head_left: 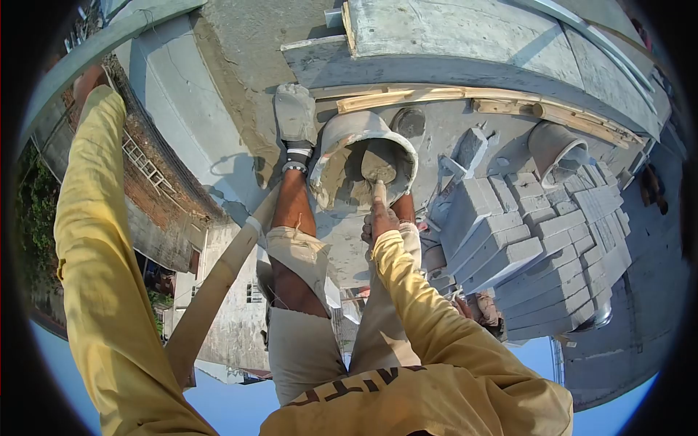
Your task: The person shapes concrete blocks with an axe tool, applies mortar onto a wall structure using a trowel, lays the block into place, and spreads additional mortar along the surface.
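My right hand [381, 219] is closed around the handle of a trowel [379, 162], whose blade lies inside a tipped bucket [355, 125]. Wet grey mortar [342, 168] coats the bucket's inside and lies around the blade. The bucket rests on its side between my feet, its mouth facing me. Far out at the upper left, my left hand [90, 78] is beside a long grey beam [109, 43]. Its fingers are mostly hidden, so I cannot make out whether it grips the beam.
Stacked grey blocks [523, 240] stand on the right, with a second bucket [550, 145] tilted behind them. Wooden strips [436, 94] run along a concrete ledge [465, 69] ahead. A pole [225, 280] slants beside my leg. At the left, the drop shows a ladder [145, 163] below.
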The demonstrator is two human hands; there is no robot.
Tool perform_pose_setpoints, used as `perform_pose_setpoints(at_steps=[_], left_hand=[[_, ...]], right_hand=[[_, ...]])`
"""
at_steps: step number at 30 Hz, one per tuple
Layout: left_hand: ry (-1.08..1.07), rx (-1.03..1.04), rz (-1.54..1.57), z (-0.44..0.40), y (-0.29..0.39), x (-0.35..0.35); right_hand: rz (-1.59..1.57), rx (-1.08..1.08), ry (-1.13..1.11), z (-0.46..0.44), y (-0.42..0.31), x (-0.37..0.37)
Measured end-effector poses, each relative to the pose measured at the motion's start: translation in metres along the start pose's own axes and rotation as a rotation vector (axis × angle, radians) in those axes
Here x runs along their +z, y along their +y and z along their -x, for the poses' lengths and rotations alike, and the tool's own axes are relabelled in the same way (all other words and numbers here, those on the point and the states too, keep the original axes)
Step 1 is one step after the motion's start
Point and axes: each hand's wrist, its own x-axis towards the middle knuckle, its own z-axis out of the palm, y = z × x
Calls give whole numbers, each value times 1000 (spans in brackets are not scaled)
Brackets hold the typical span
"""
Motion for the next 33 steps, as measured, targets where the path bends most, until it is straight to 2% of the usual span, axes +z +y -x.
perform_pose_setpoints(at_steps=[4, 7, 11, 12, 13, 14, 15, 16, 18, 19, 20, 22, 23, 24, 26, 27, 28, 29, 30, 31, 33], left_hand=[[117, -48, -8, 44, 9, -18], [209, -107, 1, 88, 13, -35], [281, -178, 31, 166, 11, -60], [321, -106, 80, 161, -18, -52], [309, -141, 59, 198, 3, -61], [254, -193, 96, 229, 20, -68], [207, -138, 114, 241, 6, -68], [106, -149, 192, 265, 13, -74], [-31, -124, 265, 308, 12, -84], [-73, -17, 215, 317, -16, -85], [-136, -19, 245, 338, -22, -91], [-308, 6, 88, 382, -24, -122], [-419, 136, 38, 401, -34, -139], [-557, 157, -105, 415, -47, -156], [-799, 221, -212, 454, -28, -206], [-869, 242, -369, 470, -27, -224], [-923, 347, -338, 481, -39, -242], [-912, 515, -447, 492, -43, -255], [-977, 453, -380, 502, -58, -264], [-1008, 563, -424, 511, -78, -269], [-995, 632, -498, 516, -62, -271]], right_hand=[[108, -260, -5, -17, 18, -20], [75, -273, -108, -27, 17, -38], [236, -373, -190, -25, 11, -66], [315, -380, -229, -25, 10, -77], [400, -461, -227, -31, 13, -89], [482, -545, -223, -43, 18, -98], [563, -631, -218, -55, 23, -109], [578, -572, -273, -66, 26, -121], [628, -748, -277, -63, 22, -138], [653, -834, -273, -57, 19, -146], [643, -675, -323, -42, 8, -152], [606, -640, -367, -42, 9, -173], [587, -625, -386, -41, 9, -182], [623, -684, -398, -30, 2, -190], [719, -771, -349, -9, -11, -202], [766, -821, -337, 4, -19, -204], [762, -820, -326, 22, -31, -201], [751, -825, -338, 41, -43, -194], [739, -877, -355, 52, -51, -186], [724, -934, -375, 63, -64, -170], [635, -974, -424, 100, -94, -129]])
